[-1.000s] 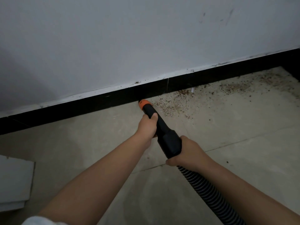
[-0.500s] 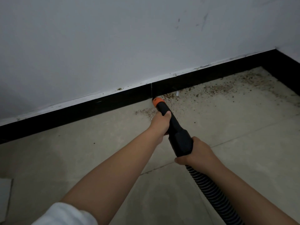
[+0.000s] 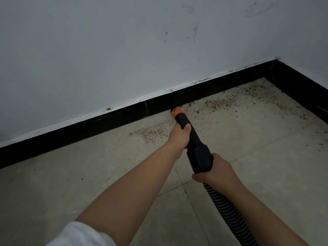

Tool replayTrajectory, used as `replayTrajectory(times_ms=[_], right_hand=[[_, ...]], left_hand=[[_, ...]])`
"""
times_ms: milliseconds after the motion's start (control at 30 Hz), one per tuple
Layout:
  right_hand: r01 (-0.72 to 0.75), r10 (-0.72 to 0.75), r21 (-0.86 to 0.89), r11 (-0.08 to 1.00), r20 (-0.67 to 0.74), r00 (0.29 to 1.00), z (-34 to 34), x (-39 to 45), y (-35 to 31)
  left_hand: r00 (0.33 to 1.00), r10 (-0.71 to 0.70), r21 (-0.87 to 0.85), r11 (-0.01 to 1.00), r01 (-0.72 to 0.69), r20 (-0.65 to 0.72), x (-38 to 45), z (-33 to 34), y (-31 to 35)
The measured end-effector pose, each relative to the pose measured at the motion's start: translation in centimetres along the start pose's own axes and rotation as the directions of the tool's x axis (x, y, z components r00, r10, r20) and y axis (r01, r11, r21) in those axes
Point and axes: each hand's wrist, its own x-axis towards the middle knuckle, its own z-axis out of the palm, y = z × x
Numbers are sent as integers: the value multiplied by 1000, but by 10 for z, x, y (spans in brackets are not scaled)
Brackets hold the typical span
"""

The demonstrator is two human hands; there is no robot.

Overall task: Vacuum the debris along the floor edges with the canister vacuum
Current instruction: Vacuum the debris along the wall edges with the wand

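From the head view, you are gripping the black vacuum nozzle (image 3: 193, 139) with both hands. Your left hand (image 3: 180, 137) is curling its fingers round the slim forward part of the tube, just behind the orange tip (image 3: 177, 113). Your right hand (image 3: 215, 172) is wrapping round the thick rear collar, where the ribbed hose (image 3: 229, 215) is joining it and trailing back toward you. The orange tip is sitting at the foot of the black baseboard (image 3: 88, 128), touching or just short of it. Debris (image 3: 220, 103) is lying scattered along the baseboard to the right of the tip, running to the corner, and a smaller patch of grit (image 3: 150, 133) is lying left of the tube, near the baseboard. A white sleeve (image 3: 79, 235) is showing on your left arm.
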Motion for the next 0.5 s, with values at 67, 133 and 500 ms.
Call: replayTrajectory(times_ms=[67,133,500], right_hand=[[-6,6,3,1000,-19,1000,-3,1,1],[-17,18,19,1000,-35,999,-6,4,2],[-88,95,163,983,-38,995,-31,20,8]], left_hand=[[1000,6,-1,1000,-6,7,0,5,3],[1000,17,-12,1000,-17,4,-1,9,7],[997,31,-47,999,-28,67,-6,31,19]])
